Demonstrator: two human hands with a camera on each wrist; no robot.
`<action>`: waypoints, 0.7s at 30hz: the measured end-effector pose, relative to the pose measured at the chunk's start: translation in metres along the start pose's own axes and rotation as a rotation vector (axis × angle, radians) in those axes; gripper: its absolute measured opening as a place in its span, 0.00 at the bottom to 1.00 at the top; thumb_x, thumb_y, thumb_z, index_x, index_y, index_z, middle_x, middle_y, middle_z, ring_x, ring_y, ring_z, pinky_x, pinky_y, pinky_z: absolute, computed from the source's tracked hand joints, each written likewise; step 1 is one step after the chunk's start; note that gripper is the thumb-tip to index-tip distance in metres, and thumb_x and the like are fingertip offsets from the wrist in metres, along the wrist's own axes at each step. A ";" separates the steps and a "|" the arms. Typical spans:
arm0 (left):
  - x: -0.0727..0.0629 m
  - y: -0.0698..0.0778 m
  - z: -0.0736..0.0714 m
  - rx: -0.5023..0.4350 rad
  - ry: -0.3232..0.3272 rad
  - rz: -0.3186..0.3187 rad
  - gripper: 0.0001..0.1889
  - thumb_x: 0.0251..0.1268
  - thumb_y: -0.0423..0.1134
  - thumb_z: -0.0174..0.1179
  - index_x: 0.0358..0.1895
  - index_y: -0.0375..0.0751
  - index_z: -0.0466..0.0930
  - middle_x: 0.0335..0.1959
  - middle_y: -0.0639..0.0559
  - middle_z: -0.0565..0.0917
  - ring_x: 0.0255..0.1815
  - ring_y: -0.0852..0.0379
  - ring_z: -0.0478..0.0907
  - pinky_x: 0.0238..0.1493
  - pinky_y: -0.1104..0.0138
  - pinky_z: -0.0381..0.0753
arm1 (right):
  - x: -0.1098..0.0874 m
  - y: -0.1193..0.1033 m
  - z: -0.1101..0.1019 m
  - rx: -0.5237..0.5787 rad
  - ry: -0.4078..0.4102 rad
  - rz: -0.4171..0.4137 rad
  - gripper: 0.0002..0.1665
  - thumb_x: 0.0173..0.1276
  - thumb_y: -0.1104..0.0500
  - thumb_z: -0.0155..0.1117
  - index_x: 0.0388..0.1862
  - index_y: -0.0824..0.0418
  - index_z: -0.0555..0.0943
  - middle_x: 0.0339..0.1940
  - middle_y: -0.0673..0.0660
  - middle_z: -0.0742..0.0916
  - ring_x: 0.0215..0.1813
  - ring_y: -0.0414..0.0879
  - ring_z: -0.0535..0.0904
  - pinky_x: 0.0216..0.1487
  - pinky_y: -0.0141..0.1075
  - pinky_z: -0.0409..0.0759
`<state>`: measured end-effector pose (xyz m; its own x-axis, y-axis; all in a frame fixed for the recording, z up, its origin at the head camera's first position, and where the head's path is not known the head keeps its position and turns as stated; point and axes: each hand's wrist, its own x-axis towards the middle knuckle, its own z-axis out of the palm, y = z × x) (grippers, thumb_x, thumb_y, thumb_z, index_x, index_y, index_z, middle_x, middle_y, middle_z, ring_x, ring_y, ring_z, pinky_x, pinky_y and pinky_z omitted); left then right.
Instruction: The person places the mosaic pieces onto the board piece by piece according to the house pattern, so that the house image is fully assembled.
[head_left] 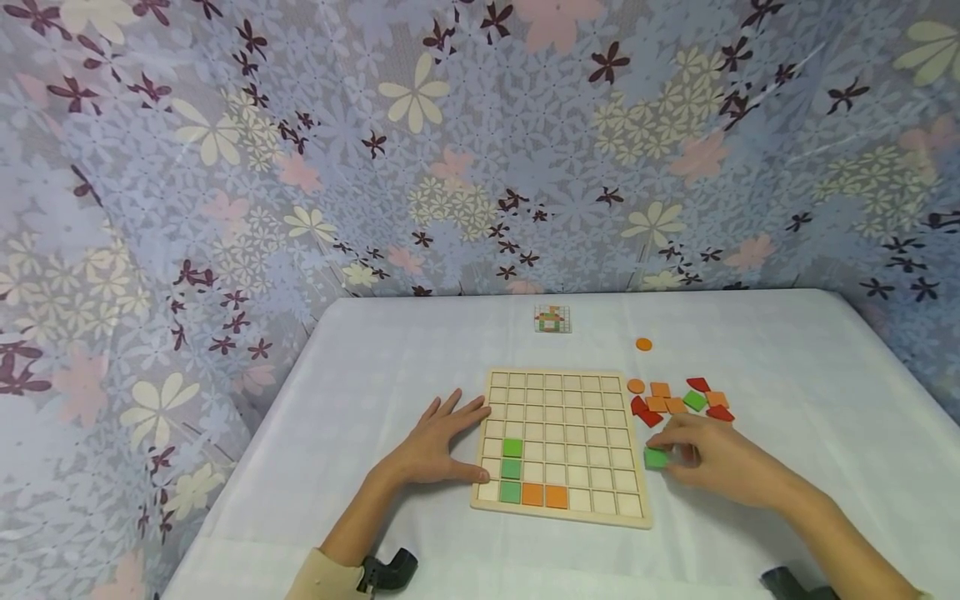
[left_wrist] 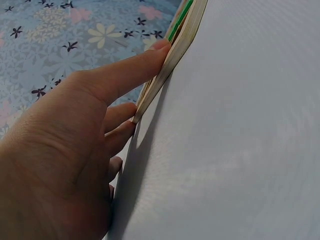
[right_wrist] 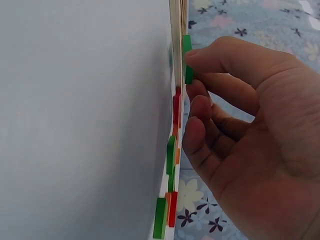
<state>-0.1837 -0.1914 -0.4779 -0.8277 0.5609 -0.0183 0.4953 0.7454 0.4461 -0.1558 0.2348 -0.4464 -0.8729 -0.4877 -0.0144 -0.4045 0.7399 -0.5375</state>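
Head view: picture card point(head_left: 552, 319) beyond gridded board point(head_left: 576, 433)

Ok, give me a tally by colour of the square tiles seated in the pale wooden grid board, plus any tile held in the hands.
Green square tiles in the pale wooden grid board: 3
Orange square tiles in the board: 2
Green tile held in the right hand: 1
Total: 6

Grid board point(head_left: 567, 433) looks matt wood. Green tile point(head_left: 655, 459) right of it looks smooth; tablecloth point(head_left: 390, 358) under it, matt; backdrop point(head_left: 480, 150) behind it, cloth.
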 end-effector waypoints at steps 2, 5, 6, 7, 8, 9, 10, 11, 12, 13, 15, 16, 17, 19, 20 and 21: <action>0.000 0.000 0.000 0.001 -0.001 0.001 0.53 0.44 0.73 0.63 0.75 0.56 0.57 0.76 0.63 0.52 0.77 0.50 0.37 0.73 0.53 0.33 | 0.002 -0.003 0.001 -0.008 0.009 -0.011 0.16 0.56 0.58 0.72 0.46 0.49 0.86 0.33 0.43 0.78 0.32 0.37 0.70 0.28 0.29 0.69; 0.001 0.000 0.000 0.004 0.000 0.000 0.53 0.44 0.73 0.63 0.75 0.56 0.57 0.76 0.63 0.52 0.77 0.50 0.37 0.73 0.53 0.33 | 0.004 -0.007 0.003 -0.006 0.027 -0.044 0.16 0.56 0.58 0.72 0.45 0.49 0.86 0.32 0.42 0.77 0.31 0.38 0.70 0.27 0.28 0.69; 0.001 0.000 0.000 0.005 0.000 -0.002 0.53 0.44 0.73 0.63 0.75 0.56 0.57 0.76 0.63 0.52 0.77 0.50 0.37 0.73 0.53 0.33 | 0.004 -0.008 0.004 -0.004 0.032 -0.056 0.16 0.56 0.58 0.72 0.45 0.49 0.86 0.32 0.42 0.78 0.31 0.37 0.70 0.27 0.28 0.69; 0.001 0.000 0.000 0.005 0.001 -0.002 0.53 0.44 0.73 0.63 0.75 0.56 0.57 0.76 0.63 0.52 0.77 0.51 0.37 0.73 0.53 0.33 | 0.005 -0.009 0.006 0.000 0.039 -0.072 0.16 0.56 0.59 0.72 0.45 0.49 0.86 0.31 0.42 0.78 0.31 0.37 0.70 0.27 0.28 0.69; 0.001 0.000 0.001 0.004 0.002 -0.003 0.53 0.44 0.73 0.63 0.75 0.56 0.57 0.76 0.63 0.52 0.77 0.51 0.37 0.73 0.53 0.33 | 0.006 -0.010 0.007 -0.002 0.041 -0.082 0.16 0.56 0.59 0.72 0.45 0.49 0.86 0.31 0.41 0.78 0.31 0.37 0.70 0.27 0.28 0.69; 0.001 0.000 0.001 0.005 0.003 -0.004 0.53 0.43 0.73 0.64 0.75 0.56 0.58 0.76 0.63 0.52 0.77 0.51 0.37 0.73 0.53 0.33 | 0.007 -0.011 0.008 -0.007 0.042 -0.092 0.16 0.56 0.59 0.72 0.45 0.48 0.86 0.31 0.41 0.78 0.31 0.37 0.70 0.27 0.28 0.69; 0.001 0.000 0.001 0.005 0.002 -0.005 0.53 0.43 0.73 0.63 0.75 0.56 0.58 0.76 0.64 0.52 0.77 0.51 0.37 0.73 0.53 0.33 | 0.008 -0.012 0.009 -0.017 0.042 -0.102 0.16 0.56 0.59 0.72 0.45 0.48 0.86 0.31 0.41 0.77 0.31 0.37 0.70 0.28 0.28 0.69; 0.001 0.000 0.001 0.005 0.001 -0.006 0.53 0.43 0.73 0.63 0.75 0.56 0.58 0.76 0.64 0.52 0.77 0.51 0.37 0.73 0.53 0.33 | 0.009 -0.014 0.010 -0.025 0.041 -0.109 0.16 0.56 0.59 0.72 0.45 0.47 0.86 0.32 0.41 0.77 0.31 0.36 0.69 0.28 0.28 0.69; 0.001 0.000 0.001 0.006 0.000 -0.007 0.53 0.43 0.74 0.63 0.75 0.56 0.58 0.76 0.64 0.52 0.77 0.51 0.37 0.73 0.54 0.33 | 0.009 -0.015 0.011 -0.029 0.040 -0.118 0.16 0.56 0.59 0.72 0.45 0.47 0.86 0.33 0.41 0.77 0.31 0.36 0.69 0.28 0.28 0.69; 0.001 0.000 0.001 0.006 0.001 -0.007 0.53 0.43 0.74 0.63 0.75 0.56 0.58 0.76 0.64 0.52 0.77 0.51 0.37 0.73 0.54 0.33 | 0.010 -0.017 0.012 -0.032 0.037 -0.125 0.16 0.56 0.58 0.72 0.45 0.47 0.86 0.33 0.41 0.77 0.31 0.36 0.69 0.28 0.28 0.68; 0.001 0.000 0.001 0.005 0.001 -0.009 0.53 0.43 0.74 0.63 0.75 0.57 0.58 0.76 0.64 0.52 0.77 0.51 0.36 0.73 0.53 0.33 | 0.010 -0.020 0.013 -0.027 0.028 -0.137 0.16 0.56 0.59 0.71 0.45 0.47 0.86 0.34 0.41 0.77 0.31 0.36 0.69 0.29 0.28 0.68; 0.001 0.000 0.001 0.005 0.001 -0.009 0.53 0.43 0.74 0.63 0.75 0.57 0.58 0.76 0.64 0.52 0.77 0.51 0.36 0.73 0.53 0.33 | 0.011 -0.022 0.014 -0.019 0.025 -0.144 0.17 0.56 0.59 0.71 0.45 0.47 0.86 0.33 0.41 0.77 0.31 0.36 0.70 0.29 0.28 0.68; 0.001 0.000 0.001 0.006 0.001 -0.009 0.53 0.43 0.74 0.63 0.75 0.57 0.58 0.76 0.64 0.52 0.77 0.51 0.36 0.73 0.53 0.33 | 0.011 -0.023 0.015 -0.008 0.019 -0.150 0.17 0.56 0.59 0.71 0.46 0.48 0.86 0.34 0.41 0.77 0.31 0.36 0.70 0.29 0.28 0.69; 0.001 0.000 0.001 0.006 0.002 -0.007 0.53 0.43 0.73 0.63 0.75 0.56 0.58 0.76 0.63 0.53 0.77 0.51 0.37 0.73 0.52 0.33 | 0.013 -0.026 0.017 0.007 0.005 -0.162 0.17 0.56 0.59 0.71 0.46 0.48 0.86 0.33 0.41 0.77 0.31 0.36 0.71 0.29 0.28 0.69; 0.001 0.000 0.000 0.006 0.002 -0.005 0.53 0.43 0.73 0.63 0.75 0.56 0.58 0.76 0.63 0.53 0.77 0.51 0.37 0.73 0.52 0.33 | 0.013 -0.028 0.018 0.011 -0.001 -0.167 0.17 0.56 0.59 0.72 0.46 0.48 0.86 0.33 0.41 0.77 0.31 0.36 0.71 0.29 0.28 0.70; 0.001 0.000 0.000 0.009 0.002 -0.004 0.53 0.43 0.73 0.63 0.75 0.56 0.58 0.76 0.63 0.53 0.77 0.50 0.37 0.73 0.52 0.33 | 0.014 -0.029 0.019 0.015 -0.009 -0.171 0.18 0.56 0.59 0.72 0.47 0.48 0.86 0.33 0.41 0.77 0.31 0.35 0.71 0.29 0.28 0.70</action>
<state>-0.1841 -0.1905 -0.4782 -0.8304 0.5569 -0.0186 0.4939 0.7510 0.4383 -0.1508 0.1978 -0.4476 -0.7894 -0.6098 0.0710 -0.5427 0.6391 -0.5450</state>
